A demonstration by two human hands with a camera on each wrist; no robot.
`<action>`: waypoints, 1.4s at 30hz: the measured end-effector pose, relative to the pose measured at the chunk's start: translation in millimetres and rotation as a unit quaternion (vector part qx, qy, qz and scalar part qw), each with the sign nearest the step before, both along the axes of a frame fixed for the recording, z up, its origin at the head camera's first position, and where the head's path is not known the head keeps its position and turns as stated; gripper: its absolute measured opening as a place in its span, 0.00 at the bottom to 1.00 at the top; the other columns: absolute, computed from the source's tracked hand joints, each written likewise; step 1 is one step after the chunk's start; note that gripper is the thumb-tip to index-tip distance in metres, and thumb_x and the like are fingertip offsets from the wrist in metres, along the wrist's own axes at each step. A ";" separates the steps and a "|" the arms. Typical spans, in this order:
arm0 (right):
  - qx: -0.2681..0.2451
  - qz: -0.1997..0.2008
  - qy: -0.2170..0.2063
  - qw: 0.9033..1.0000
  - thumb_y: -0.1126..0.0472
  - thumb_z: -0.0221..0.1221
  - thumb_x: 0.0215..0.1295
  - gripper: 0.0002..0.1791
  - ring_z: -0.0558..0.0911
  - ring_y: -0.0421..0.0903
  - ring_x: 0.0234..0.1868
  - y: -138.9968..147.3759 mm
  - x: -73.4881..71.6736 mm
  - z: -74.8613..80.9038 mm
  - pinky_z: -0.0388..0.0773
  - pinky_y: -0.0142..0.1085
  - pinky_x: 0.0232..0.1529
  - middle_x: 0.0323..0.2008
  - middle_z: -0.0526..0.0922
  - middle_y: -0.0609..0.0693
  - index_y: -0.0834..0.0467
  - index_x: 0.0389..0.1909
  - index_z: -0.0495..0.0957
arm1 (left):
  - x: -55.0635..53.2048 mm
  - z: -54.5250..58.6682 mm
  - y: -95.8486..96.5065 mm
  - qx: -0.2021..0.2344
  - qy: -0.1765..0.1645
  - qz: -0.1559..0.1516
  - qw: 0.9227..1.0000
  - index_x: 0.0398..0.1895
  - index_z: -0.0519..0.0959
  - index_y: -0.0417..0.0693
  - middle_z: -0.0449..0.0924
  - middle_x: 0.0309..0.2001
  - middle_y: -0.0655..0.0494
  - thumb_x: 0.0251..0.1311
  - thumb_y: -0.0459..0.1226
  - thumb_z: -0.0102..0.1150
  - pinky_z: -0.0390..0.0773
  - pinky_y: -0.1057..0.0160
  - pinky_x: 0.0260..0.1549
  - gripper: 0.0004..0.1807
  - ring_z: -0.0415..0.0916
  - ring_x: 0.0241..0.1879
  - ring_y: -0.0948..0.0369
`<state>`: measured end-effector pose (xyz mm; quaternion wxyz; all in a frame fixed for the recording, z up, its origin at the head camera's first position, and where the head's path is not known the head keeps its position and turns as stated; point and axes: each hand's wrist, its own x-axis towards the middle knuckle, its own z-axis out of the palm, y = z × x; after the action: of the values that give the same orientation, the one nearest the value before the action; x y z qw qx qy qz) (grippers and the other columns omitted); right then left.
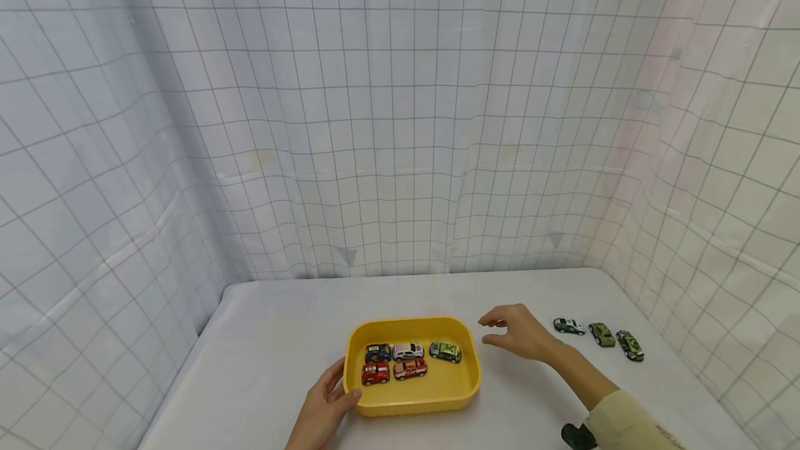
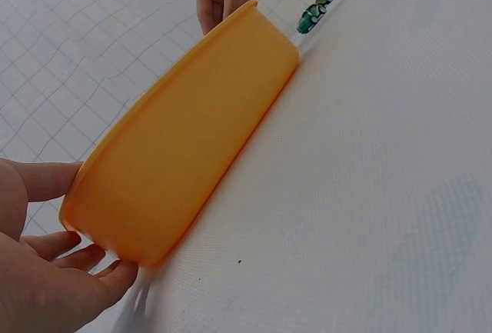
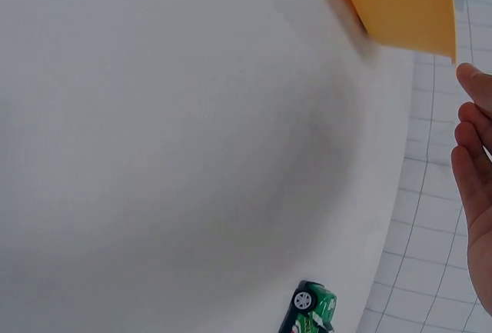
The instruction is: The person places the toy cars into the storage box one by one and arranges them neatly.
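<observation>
A yellow plastic tray (image 1: pixel 412 408) stands on the white table, holding several toy cars. A dark blue car (image 1: pixel 378 353), a white one (image 1: pixel 408 351) and a green one (image 1: pixel 445 351) lie along its middle, with a red car (image 1: pixel 376 373) and a red-and-white car (image 1: pixel 410 369) in front. My left hand (image 1: pixel 321 405) grips the tray's left end, thumb at the rim and fingers along the end wall in the left wrist view. Just beyond the tray's right side, my right hand (image 1: pixel 519 332) hovers with loosely bent fingers and nothing in them.
To the right of my right hand, a green-and-white toy car (image 1: pixel 569 326), a camouflage car (image 1: pixel 602 335) and a dark green car (image 1: pixel 630 345) lie in a row. A black object (image 1: pixel 578 436) shows by the right sleeve. White grid-patterned curtains (image 1: pixel 400 123) enclose the table's back and sides.
</observation>
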<state>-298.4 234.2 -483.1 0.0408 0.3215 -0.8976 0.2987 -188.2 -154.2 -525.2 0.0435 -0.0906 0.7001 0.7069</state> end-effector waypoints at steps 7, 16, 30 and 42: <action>0.001 -0.033 -0.004 0.999 0.64 0.73 0.62 0.15 0.85 0.54 0.45 21.0 0.5 -4.3 0.87 0.45 0.49 0.45 0.88 0.55 0.64 0.48 0.87 | 0.6 0.5 -0.1 -0.002 0.002 0.001 1.000 0.78 0.52 0.26 0.46 0.77 0.23 0.62 0.25 0.67 0.73 0.45 0.63 0.45 0.53 0.72 0.29; 0.002 -0.061 -0.011 0.998 0.64 0.73 0.62 0.15 0.85 0.53 0.45 45.9 4.7 -8.2 0.87 0.47 0.50 0.45 0.88 0.56 0.65 0.48 0.86 | 1.1 -0.1 -0.9 -0.001 -0.003 -0.002 1.000 0.79 0.51 0.27 0.45 0.77 0.24 0.63 0.25 0.66 0.72 0.43 0.64 0.46 0.52 0.73 0.29; -0.011 -0.078 -0.002 0.997 0.64 0.72 0.62 0.15 0.85 0.55 0.45 82.7 10.2 -16.5 0.87 0.46 0.49 0.45 0.88 0.54 0.65 0.48 0.86 | 2.3 1.6 1.7 0.018 -0.005 -0.006 1.000 0.79 0.50 0.28 0.44 0.78 0.24 0.64 0.25 0.65 0.70 0.42 0.65 0.46 0.49 0.74 0.30; -0.009 -0.130 -0.065 0.989 0.59 0.72 0.64 0.18 0.84 0.61 0.52 108.7 15.4 -22.1 0.85 0.51 0.52 0.48 0.87 0.53 0.62 0.52 0.85 | 3.3 2.2 0.3 0.016 -0.006 -0.005 1.000 0.79 0.50 0.27 0.43 0.77 0.24 0.64 0.25 0.66 0.70 0.41 0.65 0.46 0.48 0.74 0.30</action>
<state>-283.0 342.9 -505.3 0.0243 0.1816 -0.9297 0.3194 -185.0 -153.8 -523.0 0.0529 -0.0905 0.6887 0.7174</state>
